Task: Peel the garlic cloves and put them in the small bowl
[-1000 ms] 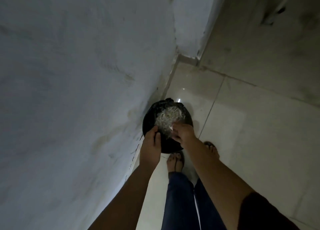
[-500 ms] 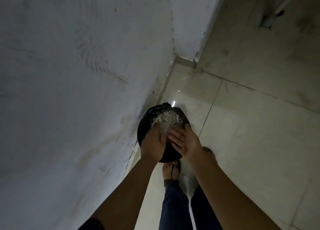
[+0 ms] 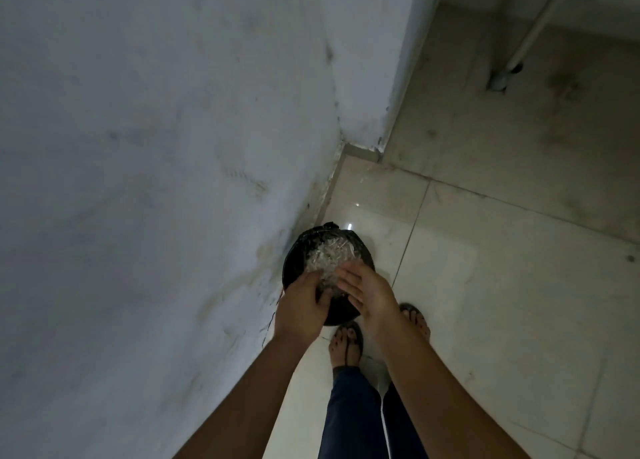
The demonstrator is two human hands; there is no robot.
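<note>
A round black bin (image 3: 293,258) with a dark liner stands on the floor against the wall. A heap of pale papery garlic skins (image 3: 329,253) lies inside it. Both my hands hover over the near side of the bin. My left hand (image 3: 300,303) shows its back, its fingers bent loosely down towards the skins, and nothing shows in it. My right hand (image 3: 371,294) is held flat, fingers straight and pointing left, close to the left hand's fingertips. Neither garlic cloves nor a small bowl are in view.
A grey plastered wall (image 3: 145,181) fills the left side and meets a corner at the back. Glossy pale floor tiles (image 3: 502,285) spread to the right. My sandalled feet (image 3: 348,346) stand just behind the bin. A white pipe (image 3: 530,33) runs down at the top right.
One second ago my right hand's fingertips were in the skins and my left hand held the bin's edge. Now both hands are close together above the bin, the right one flat.
</note>
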